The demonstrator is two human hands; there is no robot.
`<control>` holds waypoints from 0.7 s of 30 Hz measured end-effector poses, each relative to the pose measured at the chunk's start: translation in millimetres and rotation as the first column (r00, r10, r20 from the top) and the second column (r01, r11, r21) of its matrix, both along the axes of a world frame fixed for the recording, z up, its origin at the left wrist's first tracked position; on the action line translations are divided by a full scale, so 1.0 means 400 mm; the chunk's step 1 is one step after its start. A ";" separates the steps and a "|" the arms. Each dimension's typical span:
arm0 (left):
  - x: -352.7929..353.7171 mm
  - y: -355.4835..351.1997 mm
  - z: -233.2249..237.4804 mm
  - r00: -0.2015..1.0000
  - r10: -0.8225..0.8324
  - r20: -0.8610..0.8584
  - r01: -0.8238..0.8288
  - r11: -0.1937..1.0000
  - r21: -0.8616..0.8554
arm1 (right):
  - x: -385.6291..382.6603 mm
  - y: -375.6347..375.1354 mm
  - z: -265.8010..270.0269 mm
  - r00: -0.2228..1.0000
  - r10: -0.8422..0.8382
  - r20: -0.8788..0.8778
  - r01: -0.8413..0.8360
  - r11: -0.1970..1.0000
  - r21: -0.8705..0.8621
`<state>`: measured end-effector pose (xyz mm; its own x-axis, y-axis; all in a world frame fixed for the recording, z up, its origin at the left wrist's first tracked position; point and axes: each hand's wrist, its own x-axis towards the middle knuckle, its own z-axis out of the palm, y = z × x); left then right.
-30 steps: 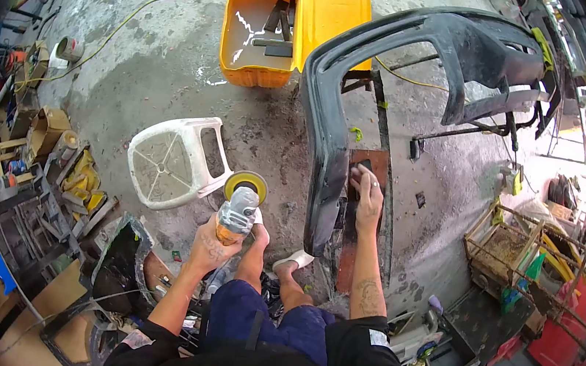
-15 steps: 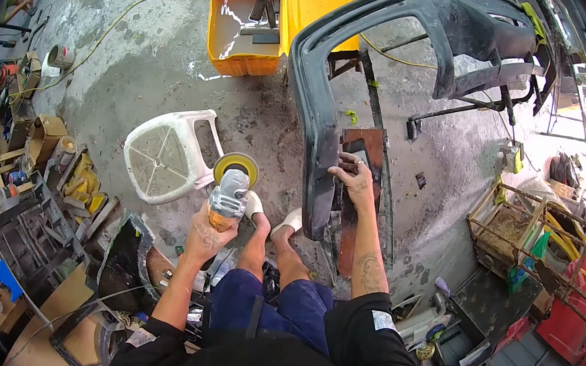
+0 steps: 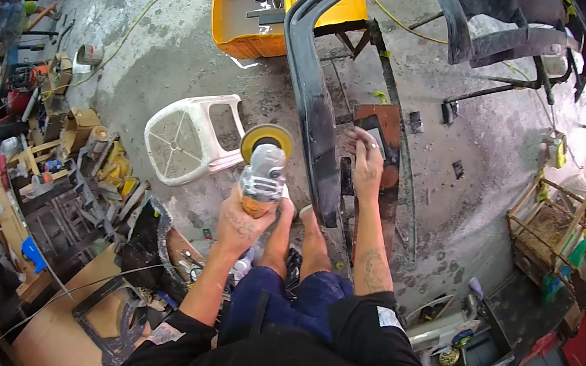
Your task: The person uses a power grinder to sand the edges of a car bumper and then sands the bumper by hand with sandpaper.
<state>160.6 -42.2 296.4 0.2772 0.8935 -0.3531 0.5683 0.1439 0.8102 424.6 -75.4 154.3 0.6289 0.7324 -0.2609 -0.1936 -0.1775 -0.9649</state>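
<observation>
My left hand (image 3: 239, 224) is wrapped round the body of an angle grinder (image 3: 264, 179). A round yellow-rimmed disc (image 3: 267, 144) sits at the grinder's far end, close to the left edge of the dark car bumper (image 3: 316, 104). That bumper rests on a metal stand, its lower arm reaching down between my hands. Just right of this arm, my right hand (image 3: 367, 167) hovers with loosely bent fingers and nothing in them. Beneath it on the floor lies a reddish-brown board (image 3: 376, 224).
A white plastic stool (image 3: 225, 163) lies on its side at left. Ahead stands a yellow tub (image 3: 248, 47) with water and dark blocks. Piled scrap (image 3: 56, 181) fills the left, a rusty metal frame (image 3: 555, 217) the right. A yellow hose (image 3: 135, 21) crosses the floor.
My right hand has come off the bumper's edge, where its fingers were touching. The grinder has moved right, nearer the bumper. The whole view has also shifted.
</observation>
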 end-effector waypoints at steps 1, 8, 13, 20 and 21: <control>0.030 -0.007 0.005 1.000 0.006 0.029 -0.006 1.000 -0.006 | -0.003 -0.046 -0.008 0.993 -0.016 0.115 0.017 1.000 -0.006; 0.160 -0.040 -0.005 0.995 -0.009 -0.099 0.020 0.994 0.111 | -0.228 -0.282 0.068 0.833 0.372 -0.410 -0.391 0.919 0.039; 0.191 -0.046 0.009 0.963 -0.016 -0.268 0.055 0.989 0.138 | -0.342 -0.323 0.122 0.337 0.597 -0.728 -0.510 0.766 0.391; 0.231 -0.055 0.026 0.941 -0.004 -0.338 0.052 0.990 0.133 | -0.414 -0.263 0.167 0.512 0.499 -0.699 -0.370 0.863 0.345; 0.234 -0.056 0.026 0.939 -0.003 -0.344 0.052 0.990 0.133 | -0.418 -0.254 0.171 0.560 0.479 -0.676 -0.340 0.877 0.341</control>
<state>254.3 -64.4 306.6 0.1864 0.9338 -0.3052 0.8168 0.0253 0.5764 257.5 -177.0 222.6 -0.0938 0.9335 -0.3461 -0.7772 -0.2859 -0.5606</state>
